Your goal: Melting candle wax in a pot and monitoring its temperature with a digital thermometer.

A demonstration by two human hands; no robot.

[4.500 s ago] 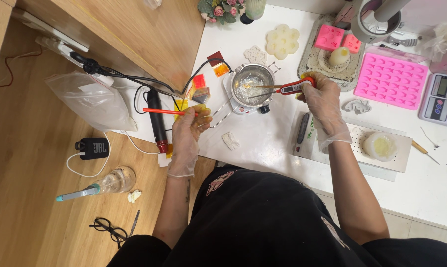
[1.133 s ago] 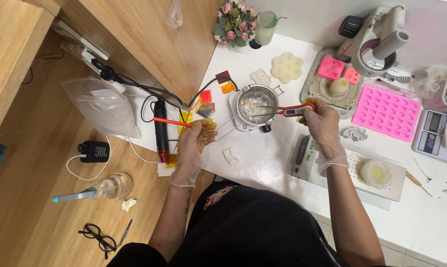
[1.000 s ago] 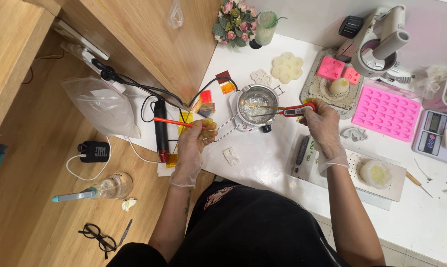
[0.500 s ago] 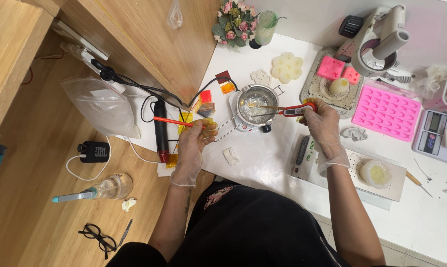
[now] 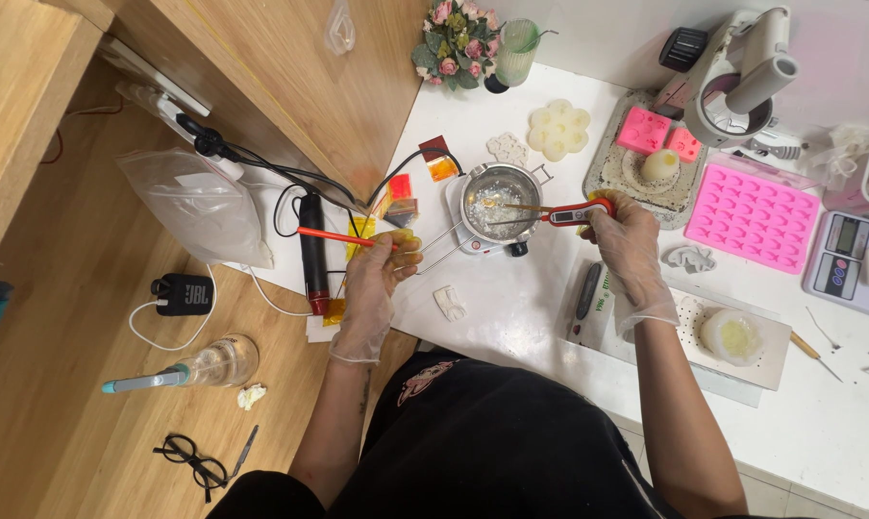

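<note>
White table (image 5: 511, 308) beside a wooden floor carries a small steel melting pot (image 5: 500, 200) on its heater, the landmark here; crowded ground lies right of the pot with pink moulds (image 5: 754, 213) and a scale (image 5: 846, 252), while the strip nearer the person is open. Judged step: stirring and temperature check of the melt. The right hand (image 5: 627, 240), closed around a red probe thermometer (image 5: 577, 213), dips its probe into the pot, and the left hand (image 5: 377, 274), left of the pot, grips its wire handle (image 5: 436, 245) with an orange stick (image 5: 334, 235); any next move calls for a steady handle near the table edge.
</note>
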